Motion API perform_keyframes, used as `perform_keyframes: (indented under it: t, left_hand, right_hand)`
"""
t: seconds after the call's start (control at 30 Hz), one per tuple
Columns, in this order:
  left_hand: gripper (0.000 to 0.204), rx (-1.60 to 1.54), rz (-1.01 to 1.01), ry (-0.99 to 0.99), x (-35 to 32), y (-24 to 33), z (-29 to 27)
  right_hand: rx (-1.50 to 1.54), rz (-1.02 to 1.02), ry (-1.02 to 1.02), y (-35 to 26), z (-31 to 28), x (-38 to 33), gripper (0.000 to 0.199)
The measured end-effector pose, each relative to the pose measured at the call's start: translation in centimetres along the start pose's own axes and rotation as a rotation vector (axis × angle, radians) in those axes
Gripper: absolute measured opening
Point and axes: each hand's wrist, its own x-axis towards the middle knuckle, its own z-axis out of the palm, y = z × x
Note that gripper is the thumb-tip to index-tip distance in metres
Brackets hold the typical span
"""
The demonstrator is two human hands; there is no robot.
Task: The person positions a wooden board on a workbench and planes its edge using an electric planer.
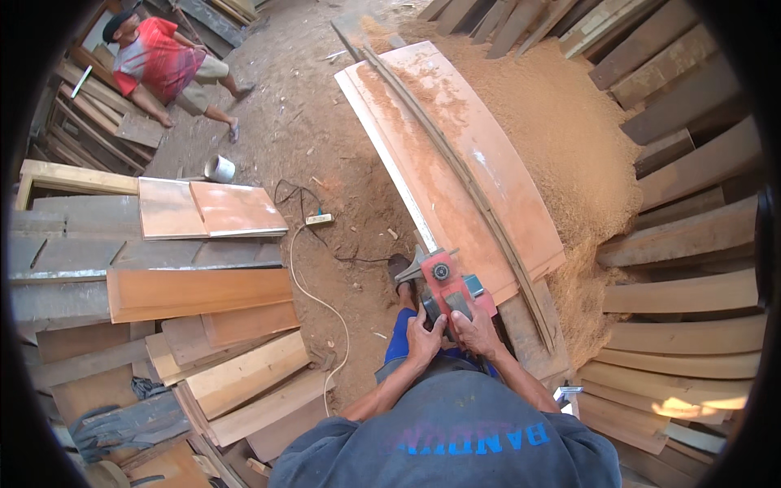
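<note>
A red electric hand planer (pixel 452 286) with a black front knob sits at the near end of a reddish-brown wooden panel (pixel 504 195), over its pale left edge. My left hand (pixel 425 337) is wrapped round the planer's rear left side. My right hand (pixel 478 332) grips it beside the left, thumb on top. The planer's underside and sole are hidden. A long narrow wooden strip (pixel 480 203) lies lengthwise on the panel, which is dusted with shavings. A metal guide bracket (pixel 413 267) sticks out from the planer's left side.
Sawdust (pixel 569 146) is heaped right of the panel, before leaning boards (pixel 691 244). Stacked planks (pixel 244 374) lie at left. A white power strip (pixel 320 219) and pale cable (pixel 303 285) rest on the ground. Another person (pixel 163 65) in red is far left, near a white bucket (pixel 220 169).
</note>
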Motion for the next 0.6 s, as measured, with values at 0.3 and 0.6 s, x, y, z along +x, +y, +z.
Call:
perform_keyframes:
  t: [0.3,0.6]
  left_hand:
    - [0.059,0.01,0.026,0.194,12.3,2.7,-3.9]
    - [0.037,-0.248,-0.002,0.038,34.2,8.4,-13.1]
  right_hand:
    - [0.065,0.101,-0.049,-5.4,2.0,12.1,0.046]
    - [-0.159,-0.116,0.025,-17.9,5.0,32.2,0.052]
